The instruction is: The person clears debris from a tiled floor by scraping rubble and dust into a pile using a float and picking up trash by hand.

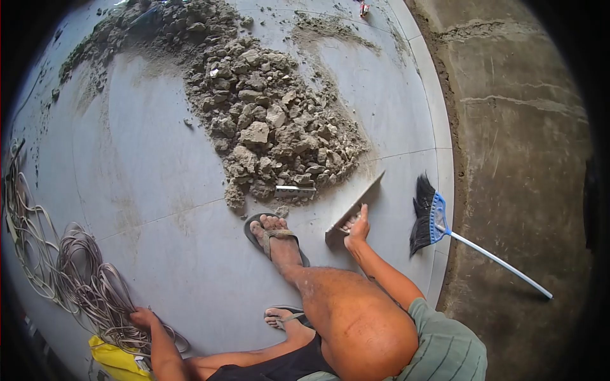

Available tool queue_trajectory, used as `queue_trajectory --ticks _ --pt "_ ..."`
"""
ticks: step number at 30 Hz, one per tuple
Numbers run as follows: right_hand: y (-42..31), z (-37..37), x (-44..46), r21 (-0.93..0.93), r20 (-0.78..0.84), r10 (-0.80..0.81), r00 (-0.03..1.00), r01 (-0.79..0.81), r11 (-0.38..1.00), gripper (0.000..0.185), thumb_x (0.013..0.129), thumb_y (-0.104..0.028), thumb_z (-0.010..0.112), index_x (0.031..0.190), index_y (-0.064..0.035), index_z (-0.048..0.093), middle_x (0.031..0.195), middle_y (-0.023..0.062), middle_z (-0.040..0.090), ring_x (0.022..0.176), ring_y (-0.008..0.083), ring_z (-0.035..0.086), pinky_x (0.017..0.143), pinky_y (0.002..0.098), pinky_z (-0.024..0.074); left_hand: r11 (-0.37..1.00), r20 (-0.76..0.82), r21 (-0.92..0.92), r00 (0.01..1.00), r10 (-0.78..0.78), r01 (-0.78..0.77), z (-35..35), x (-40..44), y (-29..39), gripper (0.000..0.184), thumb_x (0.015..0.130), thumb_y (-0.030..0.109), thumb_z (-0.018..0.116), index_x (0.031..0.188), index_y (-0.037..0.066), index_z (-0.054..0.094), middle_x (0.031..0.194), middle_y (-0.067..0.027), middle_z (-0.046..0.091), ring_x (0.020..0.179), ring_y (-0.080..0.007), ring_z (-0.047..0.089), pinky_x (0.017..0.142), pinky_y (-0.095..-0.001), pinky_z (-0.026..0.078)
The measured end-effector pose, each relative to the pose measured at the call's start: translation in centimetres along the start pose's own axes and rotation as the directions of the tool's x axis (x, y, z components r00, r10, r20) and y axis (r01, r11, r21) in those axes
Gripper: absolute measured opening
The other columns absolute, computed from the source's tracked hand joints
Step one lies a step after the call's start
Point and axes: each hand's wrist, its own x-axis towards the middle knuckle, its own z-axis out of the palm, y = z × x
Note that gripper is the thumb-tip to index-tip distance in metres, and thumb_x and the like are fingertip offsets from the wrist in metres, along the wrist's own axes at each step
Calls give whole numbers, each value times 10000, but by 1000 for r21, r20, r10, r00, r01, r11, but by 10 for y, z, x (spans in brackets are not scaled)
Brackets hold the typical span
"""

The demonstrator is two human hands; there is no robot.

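Note:
My right hand (357, 227) is closed around the edge of a thin, flat rectangular board (357, 206), tilted and seen nearly edge-on. The board is beside the lower right end of a long heap of broken mortar rubble (267, 120). At lower left, my left hand (143, 319) has its fingers curled on a tangled coil of grey-beige cable (89, 270); its fingertips are partly hidden. A short pale strip with dark marks (295, 191) lies against the near edge of the rubble.
A blue broom (437, 219) with black bristles lies at right across the edge of the pale tiled floor (152, 247). Beyond is a rough brown concrete strip (515, 178). A yellow bag (121, 359) is beside the cable. My sandalled feet (279, 244) stand close to the rubble.

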Motion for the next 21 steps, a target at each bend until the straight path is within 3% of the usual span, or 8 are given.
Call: queue_trajectory --ticks 1,4,7,10,14,15,16,21 --pt "-9 23 -10 -51 -17 3 1000 -4 999 387 955 -573 521 978 -194 596 704 -48 504 550 97 473 438 259 306 1000 -20 7 1000 14 -13 -4 -2 2 383 865 269 606 882 -110 656 846 -300 668 816 -486 650 778 -527 519" --pt "-14 83 -8 -81 104 19 994 -11 997 402 958 -582 502 1019 -194 588 754 -47 562 591 91 523 443 261 317 988 51 140 997 54 -60 -25 -10 14 415 882 290 598 919 -120 651 1045 -317 652 878 -470 660 796 -532 534" --pt "-30 149 -27 87 191 -58 980 42 995 410 1000 -550 414 1126 -205 594 818 -66 612 626 85 561 444 260 349 984 126 180 992 -9 -13 -36 -11 24 410 883 264 599 962 -137 634 1079 -329 634 923 -474 647 826 -526 525" --pt "-39 186 -25 35 248 -48 968 41 999 409 1016 -521 387 1182 -203 585 865 -61 626 660 92 583 457 263 380 973 -28 159 984 174 -168 -33 -13 16 325 858 230 624 849 -95 641 857 -299 663 791 -470 647 752 -553 502" --pt "-53 258 -28 43 286 -7 958 -6 999 426 1015 -523 389 1218 -198 575 927 -42 631 740 109 612 501 265 407 980 160 196 987 12 -44 -33 -8 14 328 860 213 620 897 -113 629 947 -323 647 869 -477 635 795 -551 494" --pt "-57 282 -32 28 204 15 979 -21 999 445 1000 -531 431 1211 -169 580 965 -21 632 778 122 609 546 288 431 982 195 187 981 -3 -34 -40 -11 21 333 860 208 617 916 -120 626 977 -332 637 898 -480 629 814 -547 492" --pt "-58 311 -33 64 168 -73 983 63 996 525 946 -593 502 1147 -112 557 857 30 601 699 132 560 536 309 390 984 228 178 974 -16 -25 -40 -10 19 338 861 203 614 936 -127 624 1007 -341 628 926 -482 623 833 -543 491" --pt "-67 464 0 51 214 -207 955 201 978 633 954 -562 508 1135 41 569 886 97 595 746 211 573 636 349 477 986 201 164 980 -6 -28 -39 -14 16 404 884 233 628 1061 -128 598 1117 -339 598 1061 -490 577 940 -515 463"
